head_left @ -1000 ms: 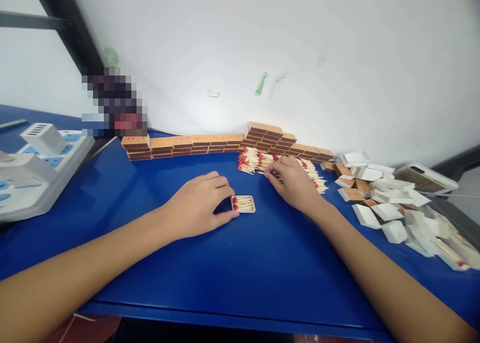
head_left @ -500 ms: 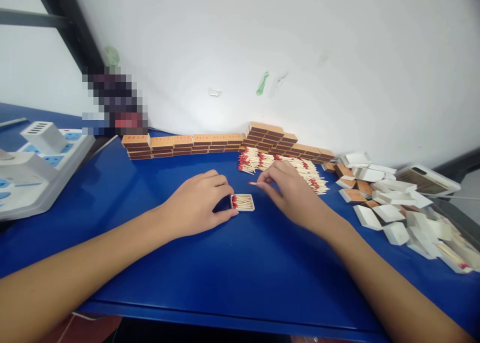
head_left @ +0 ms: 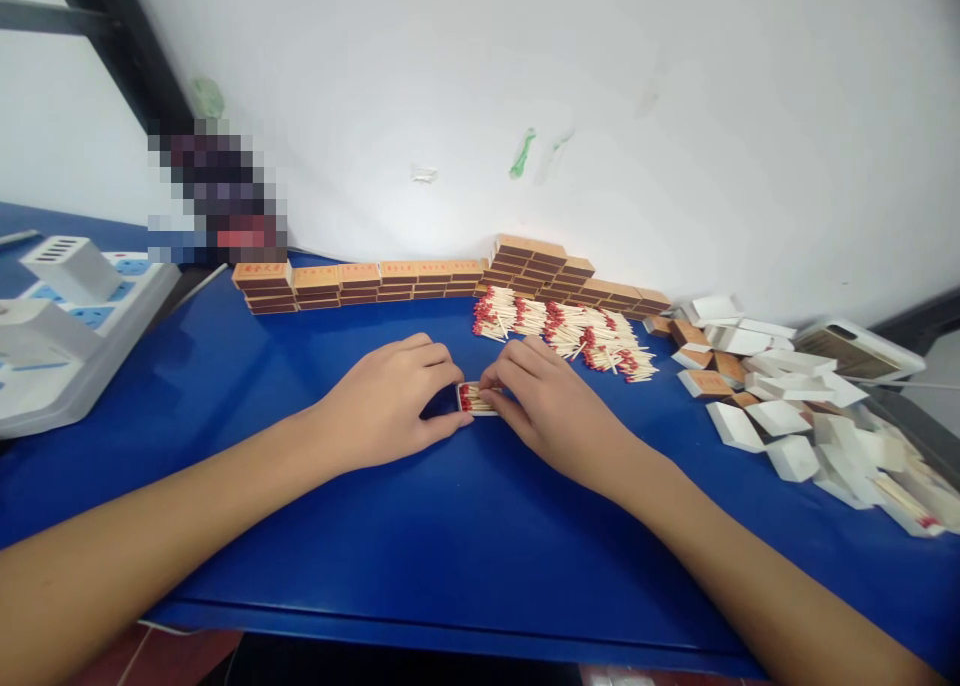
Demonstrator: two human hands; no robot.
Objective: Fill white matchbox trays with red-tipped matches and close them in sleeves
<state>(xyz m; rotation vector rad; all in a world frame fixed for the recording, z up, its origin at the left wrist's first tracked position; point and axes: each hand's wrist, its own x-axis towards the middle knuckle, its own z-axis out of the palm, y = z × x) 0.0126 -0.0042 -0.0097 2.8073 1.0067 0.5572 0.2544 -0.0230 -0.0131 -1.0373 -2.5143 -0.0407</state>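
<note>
Your left hand has its thumb and forefinger parted by the width of the small white tray, one tip at each corner of its left end, so the tray is held between them. The other fingers of that hand are bent and lie together on the far side. Your right hand comes in from the right, thumb and forefinger drawn close together over the tray's right half; whether those tips meet, or have a match between them, cannot be told, as the hand covers that end.

The tray lies flat on the blue table, in the middle, between your two hands. Its left part shows matches lying lengthwise, red heads to the left and pale sticks running right under your fingertips.

Just beyond your right hand, on the far side, a loose pile of matches is spread in clumps. Behind it and off to the left, stacked matchboxes stand in a long row along the wall. To the right is a jumble of white trays and brown sleeves; at the far left sits a power strip.
</note>
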